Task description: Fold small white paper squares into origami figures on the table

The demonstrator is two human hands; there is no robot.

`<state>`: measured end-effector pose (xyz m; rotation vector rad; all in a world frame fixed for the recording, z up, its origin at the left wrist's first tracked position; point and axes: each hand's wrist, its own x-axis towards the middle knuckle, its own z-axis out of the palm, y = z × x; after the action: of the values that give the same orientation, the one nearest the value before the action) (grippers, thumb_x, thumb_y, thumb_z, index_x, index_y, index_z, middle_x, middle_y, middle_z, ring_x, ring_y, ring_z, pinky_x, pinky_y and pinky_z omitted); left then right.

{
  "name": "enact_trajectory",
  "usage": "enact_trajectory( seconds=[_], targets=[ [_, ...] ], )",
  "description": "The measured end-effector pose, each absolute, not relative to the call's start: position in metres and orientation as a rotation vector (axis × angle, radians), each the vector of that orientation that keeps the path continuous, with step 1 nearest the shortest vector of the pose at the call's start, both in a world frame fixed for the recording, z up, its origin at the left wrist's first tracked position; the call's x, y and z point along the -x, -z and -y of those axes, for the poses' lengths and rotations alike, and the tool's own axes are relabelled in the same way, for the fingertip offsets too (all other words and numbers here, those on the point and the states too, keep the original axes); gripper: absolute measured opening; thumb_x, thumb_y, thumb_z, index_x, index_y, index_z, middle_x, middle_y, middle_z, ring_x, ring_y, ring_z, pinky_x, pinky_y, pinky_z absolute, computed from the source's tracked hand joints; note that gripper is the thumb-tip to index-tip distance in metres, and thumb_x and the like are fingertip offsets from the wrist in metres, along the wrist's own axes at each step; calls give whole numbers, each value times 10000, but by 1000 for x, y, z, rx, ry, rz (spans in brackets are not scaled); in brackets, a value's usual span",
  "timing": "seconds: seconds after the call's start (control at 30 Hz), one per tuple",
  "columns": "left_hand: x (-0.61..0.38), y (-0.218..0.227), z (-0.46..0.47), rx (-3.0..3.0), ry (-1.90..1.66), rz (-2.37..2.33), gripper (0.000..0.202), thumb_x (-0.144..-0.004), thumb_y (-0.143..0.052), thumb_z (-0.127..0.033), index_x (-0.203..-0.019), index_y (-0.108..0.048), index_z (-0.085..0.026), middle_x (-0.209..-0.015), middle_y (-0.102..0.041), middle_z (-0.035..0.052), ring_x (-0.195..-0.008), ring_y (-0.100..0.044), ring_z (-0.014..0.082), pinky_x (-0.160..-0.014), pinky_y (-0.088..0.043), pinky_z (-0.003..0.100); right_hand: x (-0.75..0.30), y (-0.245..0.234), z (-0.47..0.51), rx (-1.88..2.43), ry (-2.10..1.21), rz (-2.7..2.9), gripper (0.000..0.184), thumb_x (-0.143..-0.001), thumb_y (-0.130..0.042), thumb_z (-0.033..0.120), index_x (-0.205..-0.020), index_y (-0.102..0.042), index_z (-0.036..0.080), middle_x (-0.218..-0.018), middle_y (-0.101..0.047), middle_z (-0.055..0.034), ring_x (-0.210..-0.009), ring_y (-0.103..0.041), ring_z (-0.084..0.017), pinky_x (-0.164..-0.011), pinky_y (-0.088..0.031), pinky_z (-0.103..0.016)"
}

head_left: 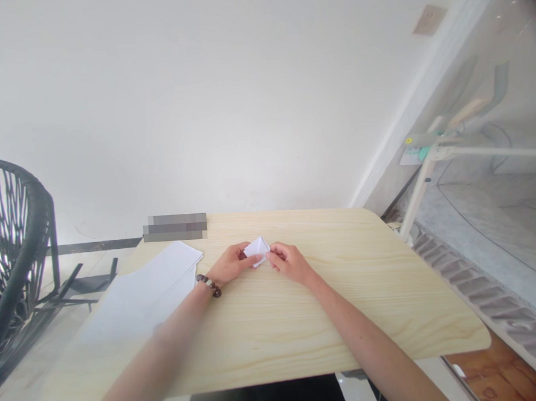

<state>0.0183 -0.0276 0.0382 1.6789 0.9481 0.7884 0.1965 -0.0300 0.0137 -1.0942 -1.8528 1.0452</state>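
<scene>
The worktop (368,279) is pale, wood-grained and round-cornered, with its far edge close to a plain white wall (244,105). Above its middle, toward the far side, a small piece of folded white paper (258,247) is held between two bare hands. The left hand (232,264) grips it at the left, thumb across the front and fingers behind; the right hand (290,261) pinches its right-hand corner with the fingertips. Whether the folded white paper touches the wood, I cannot tell. A dark beaded bracelet (209,284) circles the left wrist.

On the left part of the worktop lie white sheets (133,299), overlapping, with the left forearm crossing above their near right side. Beyond them, at the far left edge, sits a dark item (176,227) blurred into blocks.

To the left, a black corded chair (35,190) stands on light floor tiles (79,339). On the right, a pale metal frame (416,200) rises beside gray pleated fabric (497,313), and reddish-brown flooring (500,365) shows below the near right corner. A socket plate (429,20) is set high on the wall.
</scene>
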Motion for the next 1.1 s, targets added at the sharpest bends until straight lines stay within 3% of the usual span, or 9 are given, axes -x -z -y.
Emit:
enact_trajectory(
  seconds=[0.6, 0.87, 1.1],
  targets=[
    [-17, -35, 26, -1677, -768, -927, 190, -692, -500, -298, -776, -529, -130, -692, -563, 11, -652, -506, 136, -626, -383, 240, -196, -15, 31, 1100, -1011, 1880, 210, -748, -423, 348, -673, -482, 161, -536, -489, 27, -463, -428, -63, -459, -341, -174],
    [-16, -32, 24, -1709, -735, -904, 131, -693, -457, -185, -785, -530, -126, -713, -567, 10, -669, -510, 135, -644, -383, 241, -196, -17, 32, 1080, -1023, 1907, 211, -755, -420, 360, -711, -485, 164, -555, -488, 25, -489, -453, -71, -473, -351, -179],
    [-15, -31, 24, -1637, -755, -872, 204, -686, -474, -172, -884, -488, -123, -733, -555, 19, -657, -515, 127, -614, -403, 242, -196, -17, 32, 1070, -1041, 1898, 198, -759, -416, 349, -725, -484, 166, -561, -483, 28, -497, -459, -70, -481, -357, -176]
  ],
)
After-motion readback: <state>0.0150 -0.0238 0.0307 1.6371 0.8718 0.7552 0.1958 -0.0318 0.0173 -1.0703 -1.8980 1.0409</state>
